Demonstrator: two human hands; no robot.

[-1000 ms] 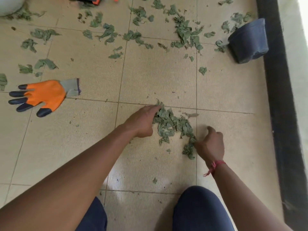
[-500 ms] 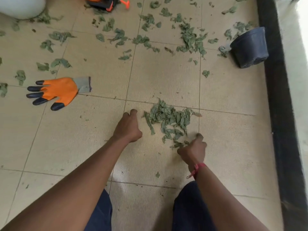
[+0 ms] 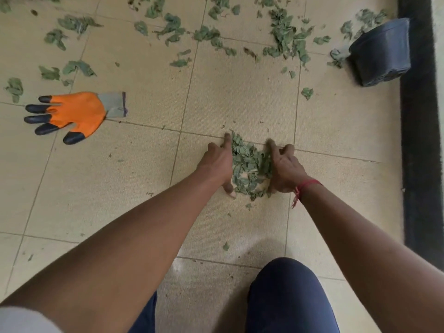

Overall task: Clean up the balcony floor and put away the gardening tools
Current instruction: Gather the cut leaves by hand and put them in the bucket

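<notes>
On the beige tile floor (image 3: pixel 240 99) ahead, your left hand (image 3: pixel 217 164) and right hand (image 3: pixel 284 169), fingers extended, squeeze one heap of dry green leaf scraps (image 3: pixel 248 167) between them. Early stage: scattered leaves (image 3: pixel 286 37), orange-and-black work glove (image 3: pixel 72 114) and tipped black plastic pot (image 3: pixel 382 51) uncollected.

I am looking at dull grey-green leaves (image 3: pixel 247 164), and the same grey-green is dotting the floor (image 3: pixel 240 99) all over. The floor is showing pale beige tiles, crossed by thin darker grout lines in a square grid. The glove (image 3: pixel 79 111) is glowing orange; its fingertips are showing black and its cuff grey with a dark purple edge. The pot (image 3: pixel 382 51) is looking dark blue-grey. A black strip (image 3: pixel 418 116) is edging the floor. I am wearing a red thread (image 3: pixel 308 184), navy trousers (image 3: pixel 288 296) and a white sleeve (image 3: pixel 24 318).
</notes>
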